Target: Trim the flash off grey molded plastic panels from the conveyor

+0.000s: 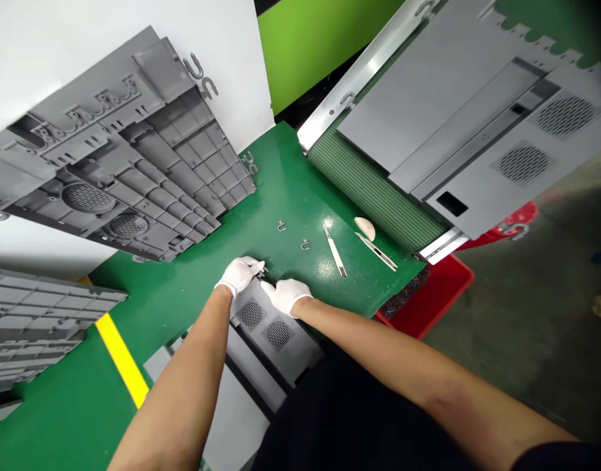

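Panel: the grey vented panel [261, 360] lies on the green table [300, 190], close against the person's front, both hands at its far end.
Left glove: the left hand [240, 273] bends its fingers and thumb in over the panel's edge; I can't tell whether they close on anything.
Right glove: the right hand [288, 294] sits just beside it, thumb towards the left fingertips; how firmly it grips, if at all, I can't make out.
Edge work: I'd steady the panel with one hand and keep the other's pressure small and close to the edge (thin plastic, by my guess, marks easily).
Knives: two utility knives [335, 254] [376, 252] lie apart from the hands; best keep wrists clear of them.
Hooks: two small grey hooks [305, 244] [281, 226] lie beyond the fingers.
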Demonstrator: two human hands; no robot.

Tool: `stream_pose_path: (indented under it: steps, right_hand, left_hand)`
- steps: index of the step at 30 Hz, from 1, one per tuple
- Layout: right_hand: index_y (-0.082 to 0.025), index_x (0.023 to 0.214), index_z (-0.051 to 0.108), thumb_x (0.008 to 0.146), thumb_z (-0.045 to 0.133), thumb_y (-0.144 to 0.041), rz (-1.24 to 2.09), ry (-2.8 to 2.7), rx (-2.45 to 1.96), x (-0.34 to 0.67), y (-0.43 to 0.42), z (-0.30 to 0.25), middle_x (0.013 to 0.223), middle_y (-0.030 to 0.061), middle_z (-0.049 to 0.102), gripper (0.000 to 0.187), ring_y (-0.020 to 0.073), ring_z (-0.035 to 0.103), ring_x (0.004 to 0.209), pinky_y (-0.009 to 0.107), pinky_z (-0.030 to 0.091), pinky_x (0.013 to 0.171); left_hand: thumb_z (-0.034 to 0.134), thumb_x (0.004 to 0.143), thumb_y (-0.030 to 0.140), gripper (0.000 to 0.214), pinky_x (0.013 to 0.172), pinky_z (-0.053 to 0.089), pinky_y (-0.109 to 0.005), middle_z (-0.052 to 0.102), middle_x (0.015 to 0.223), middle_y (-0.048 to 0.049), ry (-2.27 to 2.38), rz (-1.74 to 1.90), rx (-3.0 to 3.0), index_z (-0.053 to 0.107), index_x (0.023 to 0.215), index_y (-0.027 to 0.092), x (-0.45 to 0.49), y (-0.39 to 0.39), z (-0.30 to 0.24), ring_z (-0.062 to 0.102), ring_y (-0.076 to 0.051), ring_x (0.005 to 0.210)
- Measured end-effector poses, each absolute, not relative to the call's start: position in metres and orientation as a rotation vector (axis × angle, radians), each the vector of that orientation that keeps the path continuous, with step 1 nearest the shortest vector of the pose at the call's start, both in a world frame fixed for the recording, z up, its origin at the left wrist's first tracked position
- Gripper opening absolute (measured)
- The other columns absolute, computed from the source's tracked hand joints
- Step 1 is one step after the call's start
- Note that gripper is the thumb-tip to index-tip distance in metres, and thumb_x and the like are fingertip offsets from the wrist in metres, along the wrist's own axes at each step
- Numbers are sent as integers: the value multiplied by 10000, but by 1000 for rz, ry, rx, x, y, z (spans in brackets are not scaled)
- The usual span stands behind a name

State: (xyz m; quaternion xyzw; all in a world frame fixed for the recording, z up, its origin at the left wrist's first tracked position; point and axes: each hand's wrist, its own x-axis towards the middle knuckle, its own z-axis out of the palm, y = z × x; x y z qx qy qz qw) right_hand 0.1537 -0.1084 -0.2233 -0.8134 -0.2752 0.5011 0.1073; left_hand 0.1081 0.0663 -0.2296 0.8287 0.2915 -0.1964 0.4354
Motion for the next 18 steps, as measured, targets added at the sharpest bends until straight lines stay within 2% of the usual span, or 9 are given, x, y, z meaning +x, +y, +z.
stream_pose_path:
  steps: [6, 11, 15, 18]
  right_hand:
    - [-120, 1037, 746, 883, 119, -771, 1424, -846, -2419, 150, -107, -228, 1023, 224, 728, 917, 334, 677, 1011, 411, 505, 850]
    - [-125, 1017, 755, 889, 96, -758, 1387, -922, -2409, 152, -104, -231, 1009, 227, 730, 922, 341, 676, 1003, 434, 502, 858]
    - [-123, 992, 751, 879, 83, -770, 1367, -832, -2414, 162, -120, -225, 1006, 228, 729, 938, 344, 676, 997, 445, 503, 861]
    - [-128, 977, 734, 910, 100, -734, 1369, -671, -2339, 167, -167, -217, 1020, 222, 727, 880, 318, 675, 1015, 409, 488, 903]
  left_hand:
    - [581, 769, 645, 505, 727, 493, -309, 744, 892, -99, 724, -484, 2040, 753, 778, 170, 108, 67, -233, 648, -211, 771]
    - [616, 746, 638, 504, 733, 493, -320, 746, 876, -106, 744, -457, 1970, 754, 800, 156, 108, 68, -236, 648, -215, 770]
    - [645, 734, 612, 498, 779, 483, -315, 750, 889, -94, 876, -285, 1907, 752, 864, 144, 104, 73, -227, 643, -221, 811]
    - [592, 791, 568, 456, 784, 484, -328, 740, 861, -97, 1088, -102, 1983, 733, 833, 137, 108, 61, -206, 642, -230, 810]
